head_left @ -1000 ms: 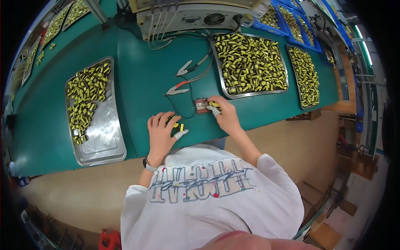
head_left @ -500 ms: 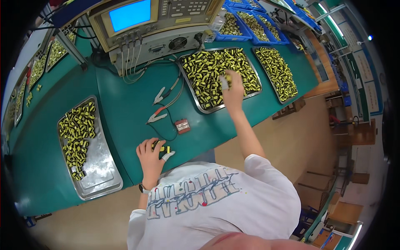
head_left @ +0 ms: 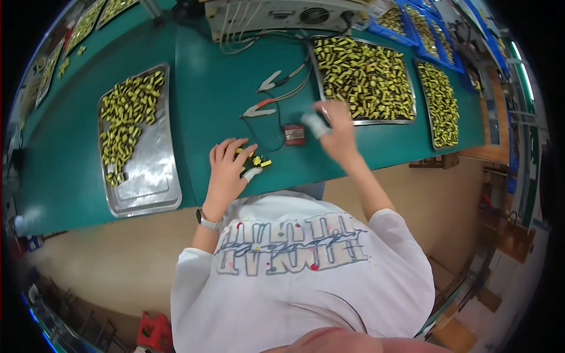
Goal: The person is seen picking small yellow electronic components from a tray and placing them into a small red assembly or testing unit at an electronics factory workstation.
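Observation:
My left hand (head_left: 226,170) rests on the green table (head_left: 206,100), its thumb and fingers pinching a few small yellow-and-black components (head_left: 257,160). The thumb wears a white cover. My right hand (head_left: 334,132) is blurred in the air just right of a small red-brown fixture (head_left: 294,134), at the near edge of the metal tray (head_left: 406,115) heaped with yellow components. A white fingertip cover shows on it; whether it holds a part is hidden by the blur.
A second metal tray (head_left: 150,188), half filled with yellow components, lies left of my left hand. Two wired crocodile clips (head_left: 259,109) lie behind the fixture. A test instrument (head_left: 282,12) stands at the back, and more trays (head_left: 438,100) sit at the right.
My right hand has come back from the middle of the right tray toward the fixture. My left hand stays on its components. The view has shifted slightly.

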Tool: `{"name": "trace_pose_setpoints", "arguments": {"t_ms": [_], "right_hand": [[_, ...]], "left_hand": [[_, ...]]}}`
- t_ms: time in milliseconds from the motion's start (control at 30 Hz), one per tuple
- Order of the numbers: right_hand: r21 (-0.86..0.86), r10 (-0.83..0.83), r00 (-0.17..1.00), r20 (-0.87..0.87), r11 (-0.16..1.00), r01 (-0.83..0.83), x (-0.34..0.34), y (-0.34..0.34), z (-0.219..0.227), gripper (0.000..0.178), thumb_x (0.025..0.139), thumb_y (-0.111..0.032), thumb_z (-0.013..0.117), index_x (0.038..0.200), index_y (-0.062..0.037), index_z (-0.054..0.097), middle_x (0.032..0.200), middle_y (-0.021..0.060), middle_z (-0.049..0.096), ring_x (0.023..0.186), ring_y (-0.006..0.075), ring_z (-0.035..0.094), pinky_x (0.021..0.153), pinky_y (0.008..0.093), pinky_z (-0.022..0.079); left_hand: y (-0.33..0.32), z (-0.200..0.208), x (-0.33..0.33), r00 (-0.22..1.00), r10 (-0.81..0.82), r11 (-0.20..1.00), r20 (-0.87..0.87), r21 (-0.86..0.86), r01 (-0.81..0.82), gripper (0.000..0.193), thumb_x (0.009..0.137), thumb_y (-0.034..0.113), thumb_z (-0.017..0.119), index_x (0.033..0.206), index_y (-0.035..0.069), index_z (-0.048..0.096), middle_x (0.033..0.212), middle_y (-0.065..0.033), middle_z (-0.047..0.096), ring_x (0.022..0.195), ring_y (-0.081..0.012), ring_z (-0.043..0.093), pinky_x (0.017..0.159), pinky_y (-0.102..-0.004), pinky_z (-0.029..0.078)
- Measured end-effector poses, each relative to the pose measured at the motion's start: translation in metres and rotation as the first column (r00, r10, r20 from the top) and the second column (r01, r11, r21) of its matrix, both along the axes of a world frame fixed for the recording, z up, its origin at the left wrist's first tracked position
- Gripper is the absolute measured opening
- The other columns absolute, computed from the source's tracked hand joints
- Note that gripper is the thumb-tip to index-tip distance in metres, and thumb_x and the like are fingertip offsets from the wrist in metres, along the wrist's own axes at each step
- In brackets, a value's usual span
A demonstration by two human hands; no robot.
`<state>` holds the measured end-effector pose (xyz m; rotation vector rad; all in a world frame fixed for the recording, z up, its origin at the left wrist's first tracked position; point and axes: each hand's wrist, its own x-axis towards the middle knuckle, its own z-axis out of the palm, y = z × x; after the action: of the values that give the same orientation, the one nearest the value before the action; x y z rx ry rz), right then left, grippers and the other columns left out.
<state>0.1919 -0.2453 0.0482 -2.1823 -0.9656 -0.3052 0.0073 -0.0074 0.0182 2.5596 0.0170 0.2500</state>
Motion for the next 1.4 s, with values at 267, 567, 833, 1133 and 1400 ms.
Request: {"name": "trace_pose_setpoints", "arguments": {"t_ms": [267,567,833,1133,1400], "right_hand": [[-0.094,0.363,0.915,-0.178,0.919,-0.383,-0.086,0.036,-0.047,0.054,0.061,0.007,0.067,0.115,-0.0026,0.065,0.111,0.0103,0.066,0.102,0.0324,0.061,0.09,0.0417,0.053],[0.11,0.022,0.93,-0.367,0.994,0.02,-0.066,0.011,-0.03,0.031,0.084,0.001,0.075,0.114,-0.0039,0.069,0.111,0.0103,0.065,0.085,0.0292,0.066,0.071,0.0353,0.055],[-0.041,-0.037,0.956,-0.291,0.999,0.026,-0.053,-0.02,-0.049,0.038,0.082,0.002,0.076,0.12,-0.0059,0.072,0.111,0.0124,0.059,0.089,0.0284,0.066,0.079,0.035,0.056],[0.013,0.026,0.946,-0.323,1.0,-0.023,-0.047,-0.013,-0.044,0.041,0.079,0.011,0.068,0.117,-0.0053,0.073,0.124,0.0119,0.065,0.101,0.0313,0.069,0.086,0.0373,0.057],[-0.081,0.056,0.957,-0.284,0.993,-0.082,-0.042,-0.01,-0.04,0.054,0.072,0.018,0.062,0.12,-0.0052,0.072,0.121,0.0125,0.065,0.103,0.0318,0.067,0.088,0.0378,0.055]], "left_hand": [[0.001,0.001,-0.006,1.0,-0.006,0.998,-0.024,-0.059,0.005,0.061,0.073,-0.004,0.07,0.131,0.016,0.066,0.142,-0.0051,0.057,0.137,-0.0327,0.046,0.115,-0.0509,0.034],[-0.016,-0.01,-0.007,1.0,-0.014,1.0,0.025,0.0,0.014,0.046,0.076,-0.003,0.069,0.117,0.018,0.069,0.129,0.0026,0.063,0.134,-0.0266,0.05,0.116,-0.0605,0.029],[-0.022,-0.001,0.002,0.997,-0.005,1.0,0.075,-0.012,0.006,0.047,0.075,-0.005,0.068,0.117,0.018,0.07,0.12,0.0026,0.065,0.126,-0.0253,0.054,0.117,-0.0616,0.026],[-0.02,-0.003,0.002,1.0,-0.024,0.999,0.011,-0.032,0.024,0.052,0.072,-0.006,0.07,0.119,0.016,0.07,0.115,0.001,0.067,0.123,-0.0245,0.057,0.118,-0.0598,0.025],[-0.022,0.0,0.003,1.0,-0.004,0.999,0.002,-0.036,0.004,0.055,0.07,-0.006,0.071,0.121,0.014,0.07,0.11,-0.0011,0.066,0.116,-0.0246,0.057,0.118,-0.0588,0.026]]}}
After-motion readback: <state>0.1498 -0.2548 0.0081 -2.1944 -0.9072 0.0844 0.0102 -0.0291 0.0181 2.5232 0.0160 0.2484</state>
